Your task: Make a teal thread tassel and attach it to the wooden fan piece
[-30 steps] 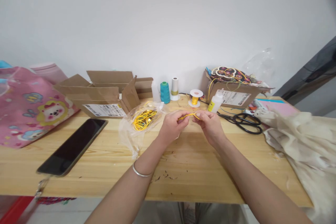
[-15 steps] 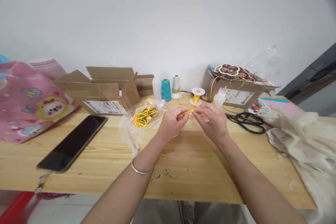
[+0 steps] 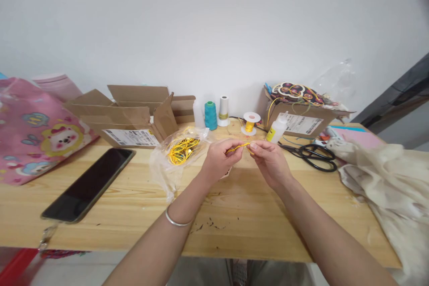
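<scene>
A yellow cord (image 3: 238, 146) stretches between my two hands above the wooden table. My left hand (image 3: 219, 161) pinches it with thumb and fingers, the wrist wearing a silver bangle. My right hand (image 3: 271, 161) is closed on the other end, thumb pressed to the fingers, and a short bit of cord hangs below the fingertips. Just behind the hands stands a spool of yellow thread (image 3: 250, 126). Close to my right hand is a small clear bottle with a yellow label (image 3: 276, 128). A small flat item under my left hand is mostly hidden.
Left of my hands lies a plastic bag of yellow cords (image 3: 182, 149), with a phone (image 3: 89, 185) farther left. Teal thread (image 3: 211, 116) and a white cone (image 3: 224, 111) stand behind. Cardboard boxes (image 3: 127, 118) line the wall. Black scissors (image 3: 318, 157) and beige cloth (image 3: 378, 178) lie right.
My right hand has rolled so the thumb shows on top, its fingers now more closed on the cord. More of the small bottle is visible. The view has shifted slightly.
</scene>
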`<action>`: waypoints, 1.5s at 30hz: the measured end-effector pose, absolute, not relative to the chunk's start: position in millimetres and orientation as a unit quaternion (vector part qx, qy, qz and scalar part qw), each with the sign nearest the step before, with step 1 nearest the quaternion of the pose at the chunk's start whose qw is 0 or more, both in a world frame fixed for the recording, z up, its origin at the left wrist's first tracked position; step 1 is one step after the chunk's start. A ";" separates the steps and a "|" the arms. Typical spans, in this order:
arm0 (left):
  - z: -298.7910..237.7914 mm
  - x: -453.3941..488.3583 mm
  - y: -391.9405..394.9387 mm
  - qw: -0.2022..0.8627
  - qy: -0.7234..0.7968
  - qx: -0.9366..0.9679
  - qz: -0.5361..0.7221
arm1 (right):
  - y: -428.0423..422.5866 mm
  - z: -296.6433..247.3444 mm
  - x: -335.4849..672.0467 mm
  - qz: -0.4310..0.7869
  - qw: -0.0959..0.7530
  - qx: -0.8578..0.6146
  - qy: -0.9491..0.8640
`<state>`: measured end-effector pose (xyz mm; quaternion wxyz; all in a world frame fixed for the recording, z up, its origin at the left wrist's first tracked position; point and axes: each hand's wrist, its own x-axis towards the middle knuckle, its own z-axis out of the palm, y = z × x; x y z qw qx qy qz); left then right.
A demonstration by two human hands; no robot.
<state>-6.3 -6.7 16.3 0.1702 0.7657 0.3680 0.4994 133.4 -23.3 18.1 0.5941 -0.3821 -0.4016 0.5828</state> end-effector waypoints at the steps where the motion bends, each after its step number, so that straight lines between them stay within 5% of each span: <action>1: 16.9 -5.9 -7.3 0.171 0.367 0.764 0.502 | -23.4 18.4 132.7 0.593 0.596 -0.375 -0.390; 9: 17.2 -6.3 -7.2 0.172 0.359 0.761 0.513 | -24.8 15.4 128.4 0.614 0.603 -0.344 -0.375; 19: 19.6 -16.1 -7.1 0.108 0.356 0.784 0.496 | -18.1 28.1 153.6 0.397 0.581 -0.421 -0.573; 34: 23.6 -17.1 -4.9 0.197 0.350 0.817 0.414 | -16.0 26.7 146.4 0.456 0.476 -0.444 -0.607; 45: 19.5 -41.9 -5.9 0.248 0.371 0.813 0.375 | -19.2 1.6 116.0 0.681 0.495 -0.371 -0.391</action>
